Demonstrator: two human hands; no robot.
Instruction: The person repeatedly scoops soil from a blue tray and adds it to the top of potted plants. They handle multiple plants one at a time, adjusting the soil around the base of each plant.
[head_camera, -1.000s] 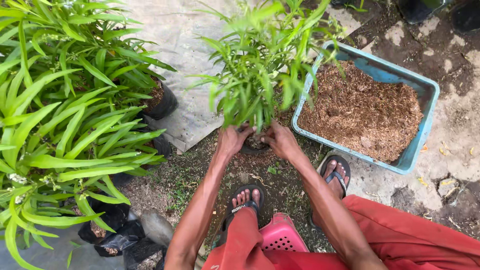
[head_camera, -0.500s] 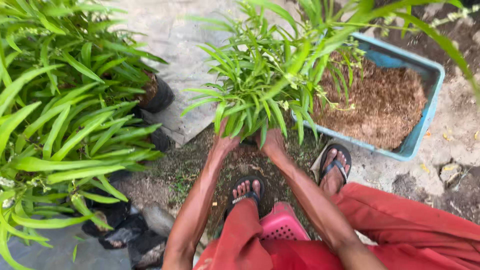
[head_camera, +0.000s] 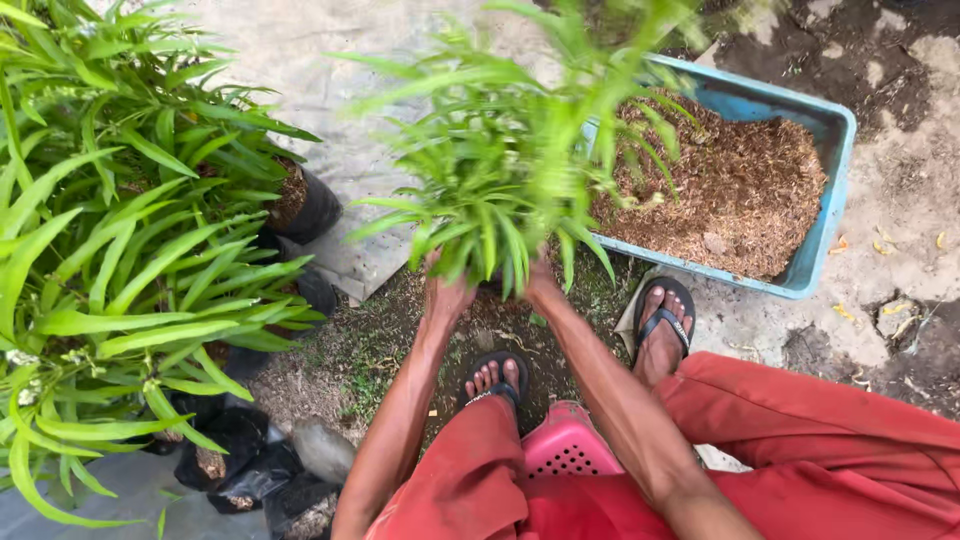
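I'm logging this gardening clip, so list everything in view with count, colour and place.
leafy plant: one, green, centre, held at its base by both hands
potted plants: several, green leaves in black bags, left
tub: one, blue, upper right, filled with brown husk-like mulch
stool: one, pink, perforated, bottom centre between the legs
sandals: two, dark, on the feet, on the soil
trousers: red, bottom right
left hand: at the plant's base, fingers hidden by leaves
right hand: at the plant's base, opposite side
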